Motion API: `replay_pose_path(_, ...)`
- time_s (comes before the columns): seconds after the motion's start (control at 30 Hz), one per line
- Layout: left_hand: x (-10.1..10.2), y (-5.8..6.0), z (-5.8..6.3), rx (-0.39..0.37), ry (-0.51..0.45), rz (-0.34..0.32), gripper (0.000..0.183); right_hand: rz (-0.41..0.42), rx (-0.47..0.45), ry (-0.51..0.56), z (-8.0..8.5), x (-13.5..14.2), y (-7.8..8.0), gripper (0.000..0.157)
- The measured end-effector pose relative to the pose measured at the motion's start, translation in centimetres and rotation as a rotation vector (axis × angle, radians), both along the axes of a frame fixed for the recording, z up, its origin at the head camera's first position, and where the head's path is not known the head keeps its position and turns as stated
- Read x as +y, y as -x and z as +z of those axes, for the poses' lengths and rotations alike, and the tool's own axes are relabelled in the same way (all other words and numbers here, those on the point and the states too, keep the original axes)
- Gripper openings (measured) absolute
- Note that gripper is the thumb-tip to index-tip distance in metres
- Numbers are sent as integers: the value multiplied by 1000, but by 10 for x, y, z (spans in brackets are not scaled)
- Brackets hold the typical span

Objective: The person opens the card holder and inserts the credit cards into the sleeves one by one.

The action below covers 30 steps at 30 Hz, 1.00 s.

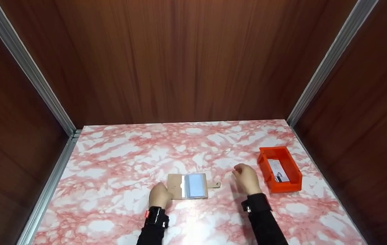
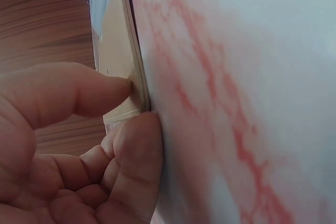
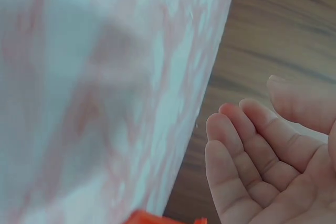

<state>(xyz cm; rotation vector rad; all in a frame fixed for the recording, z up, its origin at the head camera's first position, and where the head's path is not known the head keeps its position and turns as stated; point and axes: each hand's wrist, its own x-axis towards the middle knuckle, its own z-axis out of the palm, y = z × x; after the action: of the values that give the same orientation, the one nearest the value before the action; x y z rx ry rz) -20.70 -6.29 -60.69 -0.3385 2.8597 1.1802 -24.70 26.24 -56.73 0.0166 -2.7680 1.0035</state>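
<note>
A beige card holder (image 1: pixel 175 186) lies unfolded on the marbled table, showing clear plastic sleeves (image 1: pixel 196 185) and a white card edge in its middle. Its snap strap (image 1: pixel 214 185) sticks out to the right. My left hand (image 1: pixel 159 195) pinches the near left corner; in the left wrist view the thumb (image 2: pixel 105 95) presses on the cover and the curled fingers sit at its edge. Between the card holder and an orange bin (image 1: pixel 283 188), my right hand (image 1: pixel 247 178) hovers with loosely bent fingers and nothing in them. Several cards (image 1: pixel 278 170) lie inside the bin.
The red-and-white marbled tabletop (image 1: pixel 118 163) is bounded by brown wood-look panels (image 1: pixel 173 61) at the back and both sides. Metal rails (image 1: pixel 35 69) run along the corners. The bin stands near the right panel.
</note>
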Motion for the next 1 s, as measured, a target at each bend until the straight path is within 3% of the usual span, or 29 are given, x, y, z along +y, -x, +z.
replay_pose_path(0.5, -1, 0, -3, 11, 2, -14, 17, -79, 43, 11, 36, 57, 6, 28)
replay_pose_path(0.73, -3, 1, -4, 31, -11, -8, 17, -122, -6, -47, 50, 87, 13, 29)
replay_pose_path(1.0, -2, 0, -3, 30, -22, -4, 19, -137, -78, -88, 53, 115, 15, 36)
